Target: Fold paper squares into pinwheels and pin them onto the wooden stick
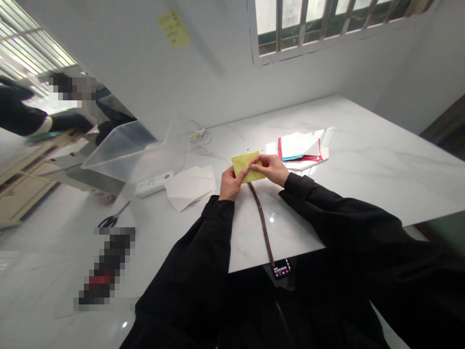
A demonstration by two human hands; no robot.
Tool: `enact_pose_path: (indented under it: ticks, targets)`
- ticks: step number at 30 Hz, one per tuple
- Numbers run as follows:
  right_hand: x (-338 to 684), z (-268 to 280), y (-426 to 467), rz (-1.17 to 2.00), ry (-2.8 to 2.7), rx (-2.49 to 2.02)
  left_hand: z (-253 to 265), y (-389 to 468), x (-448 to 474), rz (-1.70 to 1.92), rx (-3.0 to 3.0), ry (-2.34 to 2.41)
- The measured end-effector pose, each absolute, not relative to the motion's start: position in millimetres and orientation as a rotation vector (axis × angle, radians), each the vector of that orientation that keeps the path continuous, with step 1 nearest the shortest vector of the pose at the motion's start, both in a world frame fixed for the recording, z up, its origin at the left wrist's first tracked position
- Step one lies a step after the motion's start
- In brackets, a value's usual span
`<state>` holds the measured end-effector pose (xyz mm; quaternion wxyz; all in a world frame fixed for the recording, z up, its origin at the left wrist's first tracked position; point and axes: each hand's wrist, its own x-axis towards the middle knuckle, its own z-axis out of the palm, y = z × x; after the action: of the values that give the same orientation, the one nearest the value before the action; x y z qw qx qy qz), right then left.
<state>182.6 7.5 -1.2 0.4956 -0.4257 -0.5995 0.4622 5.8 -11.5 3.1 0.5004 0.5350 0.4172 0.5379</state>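
Both my hands hold a small yellow paper envelope (241,162) above the white marble-patterned table. My left hand (230,185) pinches its lower left part, with the thumb lying on the front. The fingers of my right hand (274,168) are closed on the right side, their tips near the middle of the paper, where fold lines show. Below the envelope, a thin brown stick (262,218) runs toward the table's front edge. A small black device with a lit screen (282,269) is at the stick's near end.
Right of my hands lies a stack of white, red and blue papers (300,148). White sheets (191,186), a long white device (154,184), scissors (112,218) and a clear plastic bin (123,148) are leftward. A blurred-out dark object (109,266) lies nearer. Another person (69,106) is at far left.
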Motion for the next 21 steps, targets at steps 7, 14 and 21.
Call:
enact_pose_path:
  ticks: [7,14,21]
  targets:
    - [180.6,2.6,1.8,1.224,-1.418,-0.893,1.0,-10.0,6.2,1.313,1.28,1.008]
    - [182.9,9.1,-4.0,1.232,-1.384,-0.87,1.2,-10.7,5.9,1.325,1.294,0.993]
    - [182.5,10.0,0.8,1.192,-1.418,-0.876,6.5,-13.3,7.9,1.308,1.258,1.026]
